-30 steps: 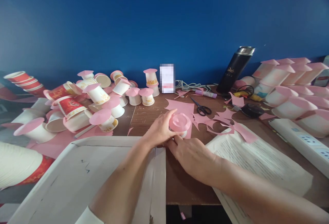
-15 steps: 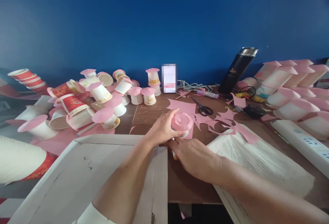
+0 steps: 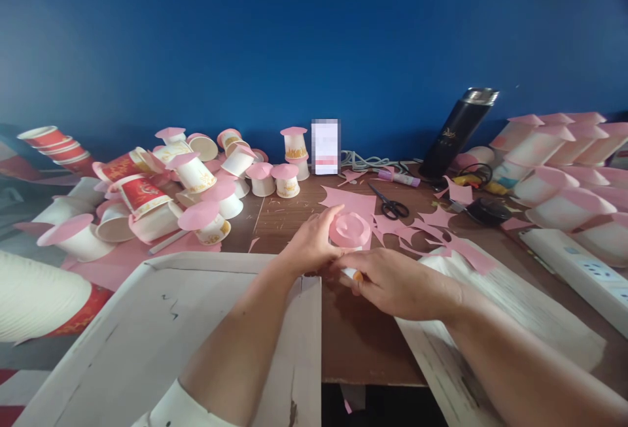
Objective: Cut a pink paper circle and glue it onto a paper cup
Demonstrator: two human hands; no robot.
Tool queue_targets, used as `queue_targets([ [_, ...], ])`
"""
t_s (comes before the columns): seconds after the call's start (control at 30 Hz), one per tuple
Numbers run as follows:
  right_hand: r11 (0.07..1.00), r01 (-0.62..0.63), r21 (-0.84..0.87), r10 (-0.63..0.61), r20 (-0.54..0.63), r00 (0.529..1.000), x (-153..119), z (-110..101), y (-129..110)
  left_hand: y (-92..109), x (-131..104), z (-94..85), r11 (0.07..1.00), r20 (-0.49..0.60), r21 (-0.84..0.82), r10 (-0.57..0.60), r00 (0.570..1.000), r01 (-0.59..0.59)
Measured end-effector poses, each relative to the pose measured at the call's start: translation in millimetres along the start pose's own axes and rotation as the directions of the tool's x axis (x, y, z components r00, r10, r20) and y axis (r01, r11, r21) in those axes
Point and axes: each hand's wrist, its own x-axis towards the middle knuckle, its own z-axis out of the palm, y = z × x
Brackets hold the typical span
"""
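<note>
My left hand [image 3: 314,239] is closed around the side of an upright paper cup. A pink paper disc [image 3: 350,228] lies over the cup's top, with a round ridge showing in it; most of the cup below is hidden. Close in front, my right hand [image 3: 392,281] grips a small white stick with an orange end [image 3: 356,274], whose exact kind I cannot make out. Behind the cup lies a pink paper sheet [image 3: 349,199]. Black-handled scissors [image 3: 394,208] rest to its right, among cut pink scraps [image 3: 436,219].
Paper cups with pink tops [image 3: 199,175] are heaped at the left, and more stand stacked [image 3: 564,186] at the right. A white box lid [image 3: 196,322] covers the left front. Also here are a phone [image 3: 326,146], a black flask [image 3: 458,133], a power strip [image 3: 583,276] and printed paper [image 3: 490,322].
My right hand has shifted a little right and turned, so the white stick with the orange end shows more. My left hand keeps its hold on the cup.
</note>
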Motion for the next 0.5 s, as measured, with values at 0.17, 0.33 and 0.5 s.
queue_targets([
  [0.17, 0.997, -0.051, 0.060, 0.053, -0.029, 0.998, 2.2, -4.5, 8.4, -1.3, 0.4, -0.5, 1.000, 0.014, -0.012, -0.004, 1.000, 0.005],
  [0.33, 0.991, -0.055, 0.118, 0.057, -0.012, 0.998, 1.0, -9.7, 13.3, -1.4, 0.6, 0.1, 1.000, 0.014, -0.007, -0.016, 1.000, 0.016],
  [0.5, 0.983, -0.083, 0.163, 0.076, 0.053, 0.996, -1.2, -20.1, 15.2, 1.3, 0.1, 0.4, 1.000, 0.005, -0.009, -0.029, 1.000, 0.029],
])
